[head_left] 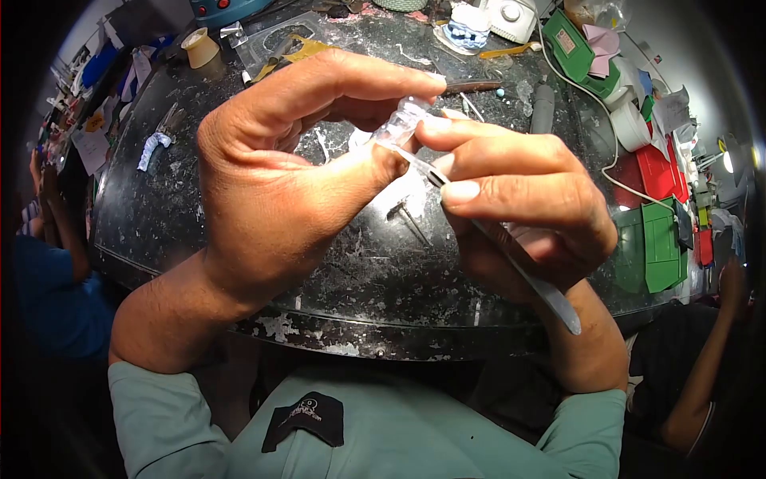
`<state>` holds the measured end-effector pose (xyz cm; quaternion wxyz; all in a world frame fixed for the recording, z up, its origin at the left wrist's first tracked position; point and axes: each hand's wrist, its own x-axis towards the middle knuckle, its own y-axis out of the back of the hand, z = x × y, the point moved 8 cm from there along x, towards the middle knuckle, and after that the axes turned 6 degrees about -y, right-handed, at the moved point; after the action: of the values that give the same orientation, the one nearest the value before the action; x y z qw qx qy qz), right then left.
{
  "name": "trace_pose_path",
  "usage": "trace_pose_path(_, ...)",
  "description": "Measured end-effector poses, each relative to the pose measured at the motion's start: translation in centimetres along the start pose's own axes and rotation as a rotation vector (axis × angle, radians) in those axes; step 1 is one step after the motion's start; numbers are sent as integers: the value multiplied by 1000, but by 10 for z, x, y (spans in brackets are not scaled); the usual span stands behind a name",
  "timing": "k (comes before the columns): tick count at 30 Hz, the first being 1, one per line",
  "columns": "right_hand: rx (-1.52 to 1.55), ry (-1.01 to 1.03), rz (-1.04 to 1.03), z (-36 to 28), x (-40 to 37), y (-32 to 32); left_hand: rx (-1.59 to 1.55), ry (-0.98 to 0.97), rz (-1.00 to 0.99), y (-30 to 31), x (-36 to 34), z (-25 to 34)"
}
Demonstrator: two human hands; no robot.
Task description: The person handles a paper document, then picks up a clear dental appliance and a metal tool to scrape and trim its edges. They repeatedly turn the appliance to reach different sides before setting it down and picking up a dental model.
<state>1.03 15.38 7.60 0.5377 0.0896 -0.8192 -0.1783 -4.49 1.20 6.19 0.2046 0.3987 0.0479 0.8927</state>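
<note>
My left hand (279,152) pinches a clear plastic dental aligner (401,120) between the thumb and a fingertip, above the table. In my right hand (531,188) is a slim metal spatula (550,302), held like a pen. Its rounded blade end points down toward my right forearm. The other end reaches the lower edge of the aligner, close to my left thumb; whether it touches cannot be made out. My right index fingertip is right beside the aligner.
On the scuffed black table (359,287) lie a thin metal tool (415,223), a blue-white arch piece (152,149) and a grey handpiece (542,108). Behind stand a dental model (465,30) and a cream cup (199,49). Green boxes (661,247) and a cable line the right. People sit on both sides.
</note>
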Motion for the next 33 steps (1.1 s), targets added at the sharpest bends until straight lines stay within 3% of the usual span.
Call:
trace_pose_path(19,12,26,-61,-2,-2,-4,174,-128,-19,3,0,10)
trace_pose_path(33,-95,71,-21,-5,-1,-4,125,-80,-17,1,0,9)
